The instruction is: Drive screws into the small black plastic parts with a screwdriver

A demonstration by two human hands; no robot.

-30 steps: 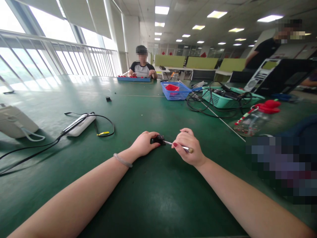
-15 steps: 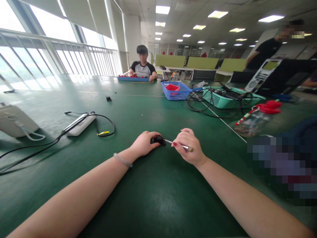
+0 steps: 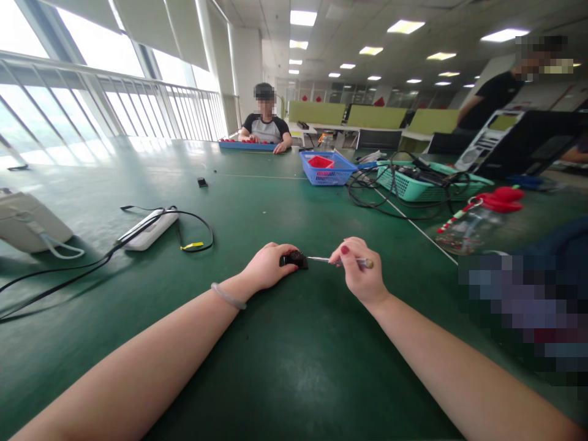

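L hand (image 3: 269, 267) has its thumb + fingers clamped on a small black part (image 3: 298, 260), which sits on the green tabletop (image 3: 285, 361) about mid-view, btwn the two hands. Can't tell exactly what the part is, fingers cover some of it. R hand (image 3: 364, 274) is closed round a slim screwdriver (image 3: 320, 259), shaft pointing L at the part. Tip's right by its edge, can't tell if it's touching tbh. Gray bangle (image 3: 228, 297) on the L wrist btw.

Other stuff: white power strip (image 3: 150, 233) w/ black cable over it off to the L, blue basket (image 3: 327, 177) w/ a red tray (image 3: 320, 162) inside further back, teal basket (image 3: 404, 187) next to it, red-lidded bottle (image 3: 475, 229) on the R. Another person (image 3: 266, 130) sits across at a blue tray (image 3: 257, 146).
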